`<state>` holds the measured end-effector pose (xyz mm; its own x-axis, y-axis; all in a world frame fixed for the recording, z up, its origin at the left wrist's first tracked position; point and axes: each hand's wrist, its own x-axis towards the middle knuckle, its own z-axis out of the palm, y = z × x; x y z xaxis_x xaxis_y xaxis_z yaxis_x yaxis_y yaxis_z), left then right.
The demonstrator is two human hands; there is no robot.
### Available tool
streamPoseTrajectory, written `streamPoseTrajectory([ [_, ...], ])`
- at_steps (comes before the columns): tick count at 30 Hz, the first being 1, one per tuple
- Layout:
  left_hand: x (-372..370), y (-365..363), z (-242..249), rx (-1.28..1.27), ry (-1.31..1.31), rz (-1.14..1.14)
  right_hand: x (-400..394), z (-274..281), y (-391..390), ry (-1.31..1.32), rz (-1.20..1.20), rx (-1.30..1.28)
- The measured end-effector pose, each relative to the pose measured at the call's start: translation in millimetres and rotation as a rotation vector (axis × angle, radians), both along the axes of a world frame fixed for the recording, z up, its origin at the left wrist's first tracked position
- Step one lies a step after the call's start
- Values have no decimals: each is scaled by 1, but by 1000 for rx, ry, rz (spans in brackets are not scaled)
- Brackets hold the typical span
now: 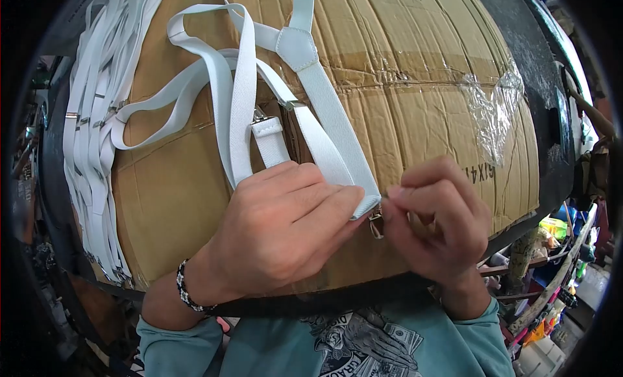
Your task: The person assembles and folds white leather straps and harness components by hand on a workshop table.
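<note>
A pair of white elastic suspenders (337, 104) lies across the cardboard, its straps joined by a white Y-shaped back patch (297, 49). My left hand (279, 224) is closed on the lower end of the suspenders, where the strap folds over at the fingertips. Just right of that fold, my right hand (441, 214) is pinched closed, thumb and finger beside the strap's corner. Whatever is in that pinch is too small to make out. A small metal clip (376, 226) hangs below the fold, between the hands. Metal adjusters (259, 117) show on the looped straps.
Flattened cardboard (415, 124) covers the dark work surface (548, 72). A bundle of white suspenders (97, 137) hangs along its left side. Clear tape (490, 111) is stuck to the cardboard at right. Mixed clutter (558, 234) stands beyond the right edge.
</note>
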<state>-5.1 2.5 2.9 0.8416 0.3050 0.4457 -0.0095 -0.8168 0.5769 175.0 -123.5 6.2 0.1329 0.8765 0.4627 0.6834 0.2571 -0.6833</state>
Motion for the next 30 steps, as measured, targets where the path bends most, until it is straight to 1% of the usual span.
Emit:
streamPoseTrajectory([
  [2,-1,0,2,-7,21,-4,3,-3,-1,7,-58,-6],
  [6,-2,1,1,-24,-4,-10,-8,3,5,47,72,63],
  [9,-4,1,0,-23,6,-29,-11,2,5,52,67,10],
  [11,-3,3,0,27,9,-44,-7,6,3,79,17,-73],
  [14,-2,5,-2,-2,-76,-63,8,-6,-1,35,-114,-85],
  [15,-3,7,-3,-49,-95,-71,14,-7,-5,78,-183,-76],
  [18,-5,8,-1,-205,-137,-63,12,-10,-4,154,-275,59],
  [20,-4,8,5,-323,-156,-38,7,-5,-4,128,-200,120],
  [23,-8,11,9,-367,-113,-23,2,-2,-6,102,-117,151],
  [29,-19,9,14,-423,67,-24,8,-5,-10,135,-127,130],
  [30,-22,9,12,-420,59,-43,8,-5,-10,150,-112,120],
])
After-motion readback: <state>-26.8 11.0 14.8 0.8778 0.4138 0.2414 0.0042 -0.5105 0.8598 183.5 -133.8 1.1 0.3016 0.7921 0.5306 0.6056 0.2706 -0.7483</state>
